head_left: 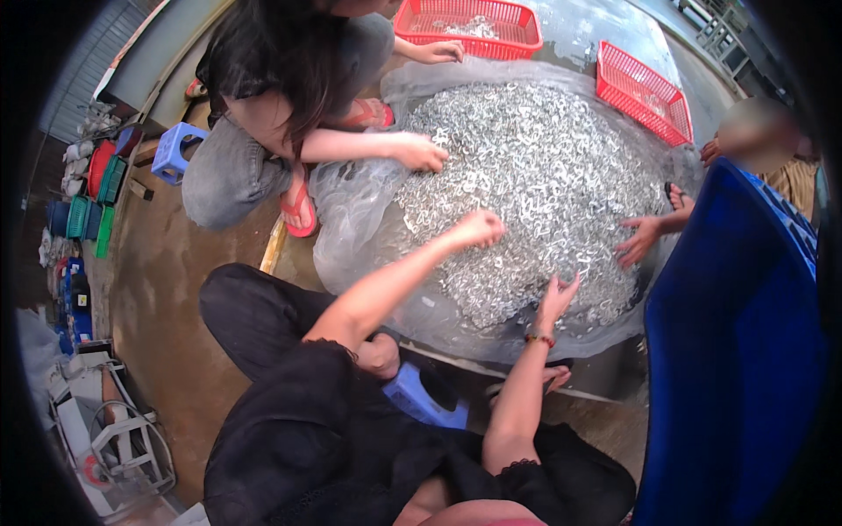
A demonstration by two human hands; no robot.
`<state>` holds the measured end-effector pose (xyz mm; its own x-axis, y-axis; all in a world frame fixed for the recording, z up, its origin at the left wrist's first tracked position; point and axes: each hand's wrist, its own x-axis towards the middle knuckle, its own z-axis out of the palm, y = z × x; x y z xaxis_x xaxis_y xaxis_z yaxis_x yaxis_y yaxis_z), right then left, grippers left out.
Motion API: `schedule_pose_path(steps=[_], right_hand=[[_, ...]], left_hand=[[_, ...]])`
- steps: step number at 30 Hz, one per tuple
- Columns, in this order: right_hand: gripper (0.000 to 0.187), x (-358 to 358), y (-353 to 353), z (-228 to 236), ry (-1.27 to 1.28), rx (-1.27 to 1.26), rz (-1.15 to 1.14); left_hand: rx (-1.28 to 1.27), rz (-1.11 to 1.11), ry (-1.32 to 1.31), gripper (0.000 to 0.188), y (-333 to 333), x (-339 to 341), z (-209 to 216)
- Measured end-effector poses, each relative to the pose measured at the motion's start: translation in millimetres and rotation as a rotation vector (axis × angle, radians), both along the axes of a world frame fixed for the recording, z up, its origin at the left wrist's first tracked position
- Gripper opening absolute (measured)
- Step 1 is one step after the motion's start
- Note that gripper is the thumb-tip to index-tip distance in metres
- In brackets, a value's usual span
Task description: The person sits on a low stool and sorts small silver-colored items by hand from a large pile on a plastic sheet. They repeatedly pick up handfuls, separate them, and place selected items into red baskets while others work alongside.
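Observation:
A broad pile of small silvery-white curled pieces [526, 167] lies on a clear plastic sheet [351, 197] before me. Above the near left part of the pile is my left hand [478, 228], its fingers drawn together; whatever they may hold is too small to make out. My right hand [556, 298], with a beaded bracelet at the wrist, is at the near edge of the heap. Its thumb and fingers are apart, and I see nothing between them.
Another person's hand [421, 152] works at the pile's left; a further hand [642, 238] reaches in from the right. Red baskets [645, 95] stand along the far side. A large blue tub [737, 351] rises at right. Blue stools [175, 151] and stacked baskets are at left.

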<state>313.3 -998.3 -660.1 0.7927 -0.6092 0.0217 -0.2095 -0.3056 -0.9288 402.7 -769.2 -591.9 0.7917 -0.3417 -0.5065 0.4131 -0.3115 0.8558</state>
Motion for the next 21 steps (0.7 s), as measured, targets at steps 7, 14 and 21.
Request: schedule_pose_path(steps=[7,14,21], right_hand=[[0.083,-13,-14,-18,0.594,-0.720,0.327],[0.040,-40,62,-25,0.258,-0.659,0.586],[0.028,-19,52,6,0.292,0.745,0.561]], left_hand=[[0.701,-0.370,-0.739,0.060,-54,-114,-28],[0.704,-0.400,-0.765,0.058,-41,-122,-69],[0.224,-0.035,-0.090,0.027,19,-87,-46]])
